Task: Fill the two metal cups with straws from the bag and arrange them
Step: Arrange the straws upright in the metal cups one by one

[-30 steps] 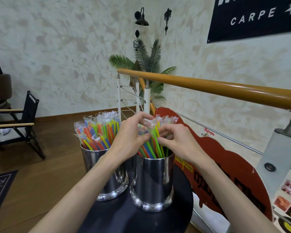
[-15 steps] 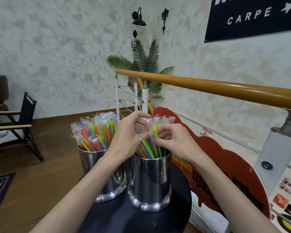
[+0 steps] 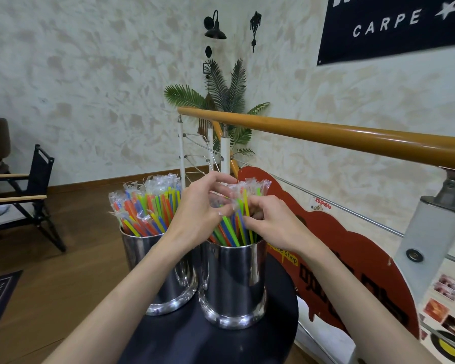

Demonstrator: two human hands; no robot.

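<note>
Two shiny metal cups stand side by side on a small round black table. The left cup is packed with wrapped, coloured straws. The right cup holds a looser bunch of wrapped straws. My left hand reaches over the right cup's left side, its fingers curled around the straw tops. My right hand pinches straws at the cup's right side. No bag is in view.
A wooden handrail on white posts runs behind and to the right of the table. A red shaped sign leans under it. A black folding chair stands at the left on the wooden floor, and a palm plant stands in the corner.
Both hands stay on the right cup's straws, with small finger shifts. The view has drifted slightly.
</note>
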